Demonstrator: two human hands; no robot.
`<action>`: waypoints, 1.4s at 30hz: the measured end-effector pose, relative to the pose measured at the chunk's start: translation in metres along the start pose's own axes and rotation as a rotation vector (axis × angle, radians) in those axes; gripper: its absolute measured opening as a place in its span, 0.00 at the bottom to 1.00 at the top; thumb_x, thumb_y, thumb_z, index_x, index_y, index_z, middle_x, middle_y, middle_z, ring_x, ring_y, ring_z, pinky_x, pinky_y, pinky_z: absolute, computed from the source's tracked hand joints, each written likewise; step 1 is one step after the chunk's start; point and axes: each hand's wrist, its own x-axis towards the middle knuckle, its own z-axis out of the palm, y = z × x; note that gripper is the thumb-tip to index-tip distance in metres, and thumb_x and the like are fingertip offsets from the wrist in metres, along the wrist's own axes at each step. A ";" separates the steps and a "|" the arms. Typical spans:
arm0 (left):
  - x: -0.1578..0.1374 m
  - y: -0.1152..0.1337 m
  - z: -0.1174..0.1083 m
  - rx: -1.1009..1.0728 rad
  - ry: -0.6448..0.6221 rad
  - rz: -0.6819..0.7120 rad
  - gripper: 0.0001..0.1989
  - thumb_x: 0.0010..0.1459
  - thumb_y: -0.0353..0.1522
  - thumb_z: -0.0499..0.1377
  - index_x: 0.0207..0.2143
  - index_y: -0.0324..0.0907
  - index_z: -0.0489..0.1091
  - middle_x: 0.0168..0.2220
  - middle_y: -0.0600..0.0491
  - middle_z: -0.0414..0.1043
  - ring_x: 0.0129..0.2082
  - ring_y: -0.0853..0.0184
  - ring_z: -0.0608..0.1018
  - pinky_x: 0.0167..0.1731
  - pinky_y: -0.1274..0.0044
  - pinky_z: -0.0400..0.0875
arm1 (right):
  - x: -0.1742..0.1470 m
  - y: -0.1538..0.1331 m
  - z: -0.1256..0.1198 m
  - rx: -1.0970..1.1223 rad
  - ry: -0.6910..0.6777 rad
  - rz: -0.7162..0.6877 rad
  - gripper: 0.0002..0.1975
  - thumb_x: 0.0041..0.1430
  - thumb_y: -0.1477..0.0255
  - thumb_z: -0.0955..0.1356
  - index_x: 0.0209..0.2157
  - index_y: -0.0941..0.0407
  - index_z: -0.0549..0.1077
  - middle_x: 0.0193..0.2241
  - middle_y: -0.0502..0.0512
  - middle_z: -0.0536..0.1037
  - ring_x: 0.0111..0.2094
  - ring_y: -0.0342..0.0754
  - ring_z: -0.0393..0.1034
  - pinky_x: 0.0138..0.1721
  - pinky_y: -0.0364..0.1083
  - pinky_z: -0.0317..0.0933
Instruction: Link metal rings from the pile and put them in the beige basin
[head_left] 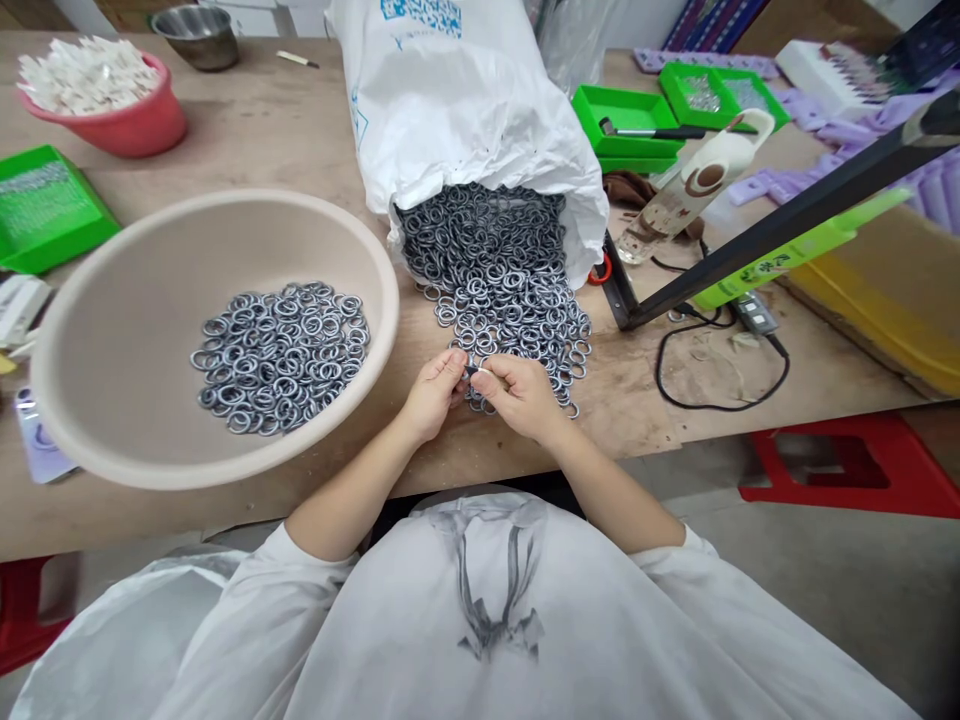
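Head view: two bare hands meet low over the bench [622, 405], near its front edge. The left hand [437, 395] has its thumb and finger pinched on a small dark piece [471, 370]. The right hand [523, 397] pinches at the same piece from the other side. It is too small and covered up to tell just what it is. Right by the hands is a heap of shiny grey rings [517, 310], spilling out of the mouth of a big white sack [465, 110]. On the left sits a wide beige tub [120, 330], with lots more grey rings lying inside it.
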 end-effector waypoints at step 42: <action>0.003 0.005 0.001 0.038 0.032 -0.010 0.24 0.48 0.51 0.68 0.30 0.40 0.66 0.24 0.59 0.67 0.14 0.80 0.59 0.13 0.84 0.46 | 0.018 0.014 0.017 0.650 0.109 0.216 0.20 0.55 0.51 0.69 0.32 0.55 0.71 0.28 0.49 0.72 0.32 0.45 0.67 0.38 0.45 0.63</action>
